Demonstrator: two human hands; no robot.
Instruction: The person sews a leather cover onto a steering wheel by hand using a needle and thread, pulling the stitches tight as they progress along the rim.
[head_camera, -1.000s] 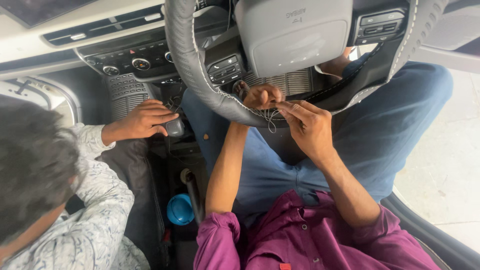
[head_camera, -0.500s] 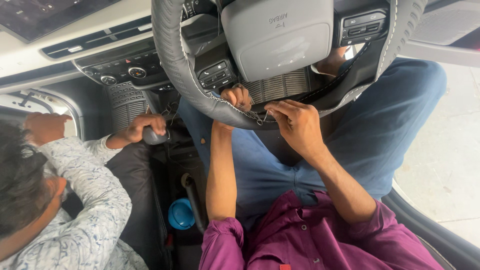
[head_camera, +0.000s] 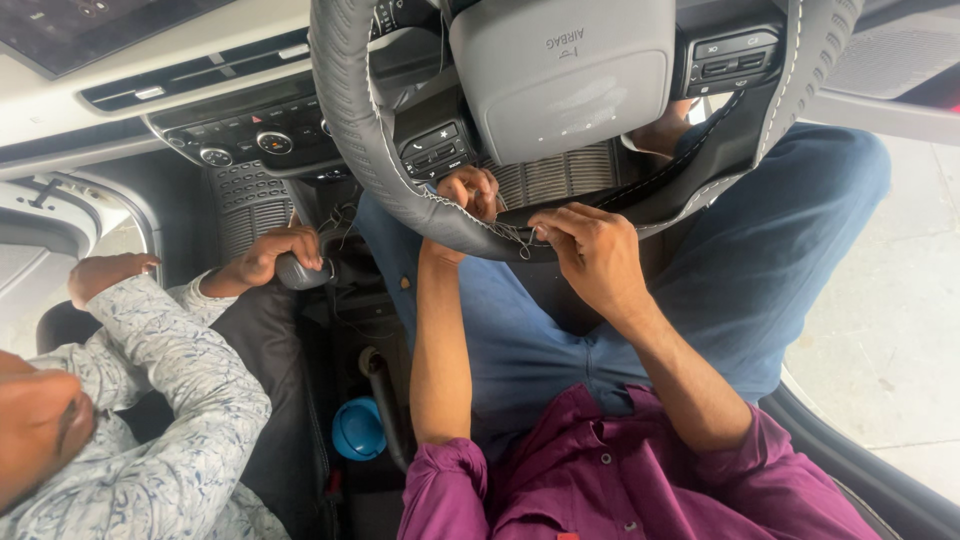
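Observation:
A grey stitched cover wraps the steering wheel (head_camera: 352, 130) in front of me. My left hand (head_camera: 468, 193) sits inside the lower rim, its fingers pinching the cover's edge. My right hand (head_camera: 590, 255) is just below the rim, thumb and fingers pinched on a thin thread and what looks like a needle (head_camera: 522, 238) at the seam. Loose thread loops hang from the rim between both hands. White stitching runs along the rim's inner edge at the right.
Another person in a patterned white shirt (head_camera: 170, 420) sits at the left, one hand on the gear lever (head_camera: 300, 270). A blue cap (head_camera: 358, 428) lies in the centre console. Dashboard knobs (head_camera: 245, 145) are at upper left; pale floor outside at right.
The view has shifted so the wheel sits higher and further right. The other person's hand has stayed at the gear lever, and their other hand has risen into view at the left.

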